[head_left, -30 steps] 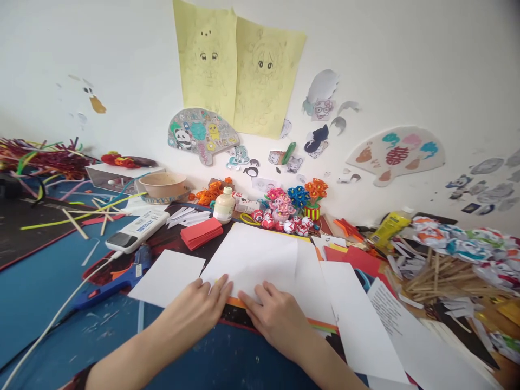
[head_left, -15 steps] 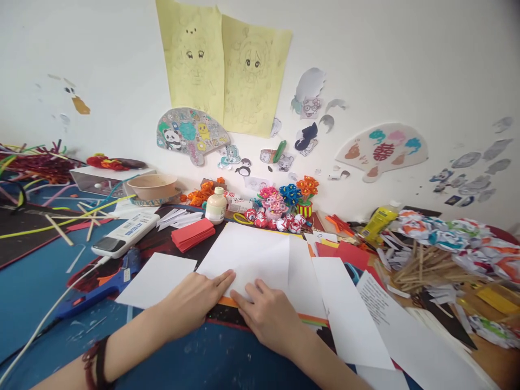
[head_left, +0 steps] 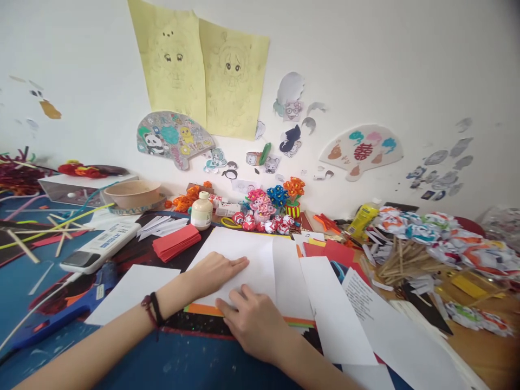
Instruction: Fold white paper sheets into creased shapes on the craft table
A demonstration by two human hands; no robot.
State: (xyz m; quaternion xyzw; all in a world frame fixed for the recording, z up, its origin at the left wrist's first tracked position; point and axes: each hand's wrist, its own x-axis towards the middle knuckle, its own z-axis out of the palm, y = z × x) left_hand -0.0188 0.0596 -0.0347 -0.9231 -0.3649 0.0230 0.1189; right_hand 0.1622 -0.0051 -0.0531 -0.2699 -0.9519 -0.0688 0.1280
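A white sheet of paper (head_left: 239, 244) lies on a stack of coloured paper (head_left: 203, 310), whose orange and green edges show at the near side. Its right edge, or a fold, runs over another white area (head_left: 290, 276); which of the two I cannot tell. My left hand (head_left: 217, 273) rests flat on the sheet, fingers stretched to the right. Close to the sheet's near edge, my right hand (head_left: 252, 322) presses down with its fingers apart and slightly bent. Neither hand shows anything between its fingers.
Left are a loose white sheet (head_left: 132, 292), a blue glue gun (head_left: 69, 311) and a white power strip (head_left: 101, 246). Behind stand red paper strips (head_left: 176, 242), a glue bottle (head_left: 201, 211) and beaded flowers (head_left: 262, 203). Right lie white sheets (head_left: 337, 309) and wooden sticks (head_left: 400, 265).
My left hand has slid from the sheet's near left edge up and right onto its middle. My right hand stays by the near edge. The view has shifted to the right.
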